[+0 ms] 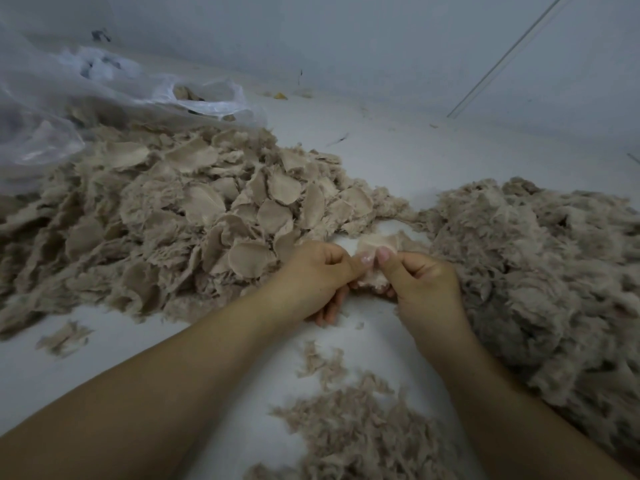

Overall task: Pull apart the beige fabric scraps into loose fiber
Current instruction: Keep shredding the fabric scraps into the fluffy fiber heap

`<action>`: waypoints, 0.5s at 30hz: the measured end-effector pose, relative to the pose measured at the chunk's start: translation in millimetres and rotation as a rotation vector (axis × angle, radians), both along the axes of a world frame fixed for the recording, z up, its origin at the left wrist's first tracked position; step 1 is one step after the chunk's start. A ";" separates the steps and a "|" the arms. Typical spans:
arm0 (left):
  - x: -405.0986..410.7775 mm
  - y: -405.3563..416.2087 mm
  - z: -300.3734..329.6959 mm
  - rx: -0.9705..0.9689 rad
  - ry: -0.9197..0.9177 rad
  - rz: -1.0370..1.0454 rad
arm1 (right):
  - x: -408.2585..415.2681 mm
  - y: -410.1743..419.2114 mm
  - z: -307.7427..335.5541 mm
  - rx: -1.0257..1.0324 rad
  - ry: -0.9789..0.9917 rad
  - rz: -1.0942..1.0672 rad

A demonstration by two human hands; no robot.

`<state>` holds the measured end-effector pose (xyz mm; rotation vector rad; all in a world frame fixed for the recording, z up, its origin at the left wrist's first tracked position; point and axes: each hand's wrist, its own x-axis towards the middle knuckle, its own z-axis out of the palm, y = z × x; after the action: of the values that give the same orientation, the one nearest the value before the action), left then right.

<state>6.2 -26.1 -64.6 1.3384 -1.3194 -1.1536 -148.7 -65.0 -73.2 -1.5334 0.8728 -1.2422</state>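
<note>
Two heaps flank the hands: scrap pile [180, 216] left, loose fiber [540, 271] right. Between them, left hand [311, 275] and right hand [420, 282] pinch one beige scrap [375, 249], thumbs pressed together, scrap's length running crosswise.

Pale floor [398, 157], plain white wall [346, 36], dim light

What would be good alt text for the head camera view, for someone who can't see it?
Two bare hands, left hand and right hand, pinch one beige fabric scrap between them over a white surface. A heap of whole scraps lies to the left beside a clear plastic bag; a fluffy pile of loose fiber lies to the right.
</note>
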 end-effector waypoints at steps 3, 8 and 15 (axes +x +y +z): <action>0.4 0.5 -0.7 -0.027 0.055 0.006 | 0.4 -1.6 -1.3 -0.005 0.009 -0.002; 4.4 0.5 -1.4 -0.091 0.174 0.018 | -0.2 -2.9 -0.8 0.047 0.005 -0.106; 23.2 7.7 8.7 0.005 0.013 -0.434 | -1.9 -2.4 -0.9 0.065 0.009 -0.106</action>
<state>29.4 -18.4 -55.8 1.0710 -1.6482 -1.4507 -150.7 -67.4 -74.1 -1.4584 1.0020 -1.2705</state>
